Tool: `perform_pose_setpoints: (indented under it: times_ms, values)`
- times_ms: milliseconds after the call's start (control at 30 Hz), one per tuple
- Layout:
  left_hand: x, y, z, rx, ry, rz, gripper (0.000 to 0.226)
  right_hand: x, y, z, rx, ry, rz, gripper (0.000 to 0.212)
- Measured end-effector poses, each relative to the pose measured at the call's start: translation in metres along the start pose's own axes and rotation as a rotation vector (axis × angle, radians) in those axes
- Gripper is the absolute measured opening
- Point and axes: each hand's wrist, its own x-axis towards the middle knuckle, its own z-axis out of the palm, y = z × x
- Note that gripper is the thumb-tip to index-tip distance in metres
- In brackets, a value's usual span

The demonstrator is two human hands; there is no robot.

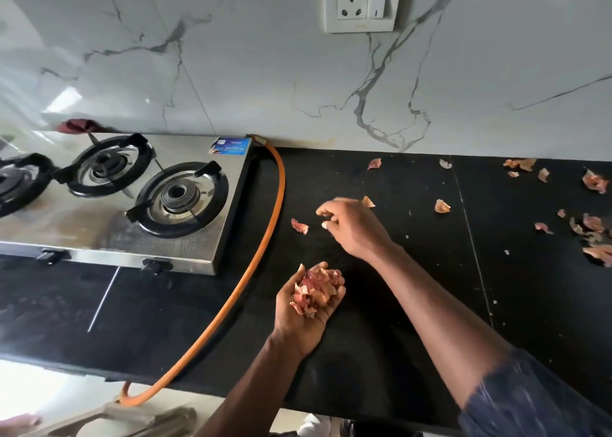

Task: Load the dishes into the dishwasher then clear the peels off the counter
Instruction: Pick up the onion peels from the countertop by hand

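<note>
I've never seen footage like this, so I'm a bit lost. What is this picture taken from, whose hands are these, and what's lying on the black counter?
There is no machine: a camera on a person's head looks down at their own hands. The left hand cups a pile of peels, palm up. The right hand hovers over the black counter near a loose peel, fingers curled; whether it pinches anything is unclear. Further right lie scattered peels. A gas stove with an orange hose sits on the left.

A socket plate [362, 2] sits on the glossy white, grey-veined marble wall [265, 72].
</note>
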Motion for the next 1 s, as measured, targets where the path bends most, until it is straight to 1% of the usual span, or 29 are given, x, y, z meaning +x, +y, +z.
perform_pose_setpoints:
  times_ms: [100,133,200,267,333,400,467,600,667,800,933,1000]
  values:
    - [-0.007,0.007,-0.008,-0.017,0.011,0.034,0.04,0.028,-0.004,0.028,-0.129,-0.199,-0.114,0.044]
    - [-0.01,0.01,-0.01,-0.021,0.018,0.049,0.04,0.034,-0.006,0.038,-0.167,-0.246,-0.148,0.049]
    - [-0.012,0.015,-0.014,-0.033,0.024,0.066,0.041,0.037,-0.006,0.055,-0.233,-0.29,-0.188,0.052]
    - [-0.014,0.02,-0.016,-0.047,0.037,0.087,0.042,0.035,-0.005,0.069,-0.292,-0.267,-0.221,0.048]
    - [-0.013,0.024,-0.018,-0.062,0.045,0.103,0.042,0.033,0.0,0.078,-0.326,-0.22,-0.224,0.037]
    - [-0.013,0.026,-0.02,-0.078,0.051,0.101,0.041,0.031,0.009,0.079,-0.327,-0.2,-0.181,0.028]
    - [-0.011,0.024,-0.019,-0.089,0.049,0.086,0.04,0.03,0.023,0.07,-0.316,-0.165,-0.119,0.026]
    - [-0.011,0.017,-0.016,-0.077,0.036,0.043,0.041,0.03,0.062,0.035,-0.338,0.011,0.007,0.019]
    - [-0.01,0.013,-0.013,-0.066,0.032,0.023,0.041,0.033,0.078,0.016,-0.372,0.063,0.067,0.015]
    - [-0.007,0.009,-0.009,-0.05,0.026,0.001,0.04,0.04,0.09,-0.005,-0.446,0.028,0.103,0.003]
    - [-0.005,0.011,-0.007,-0.035,0.031,-0.001,0.04,0.033,0.088,0.001,-0.446,-0.062,0.052,0.007]
    - [-0.004,0.013,-0.007,-0.039,0.028,0.007,0.041,0.028,0.085,0.007,-0.448,-0.071,0.028,0.012]
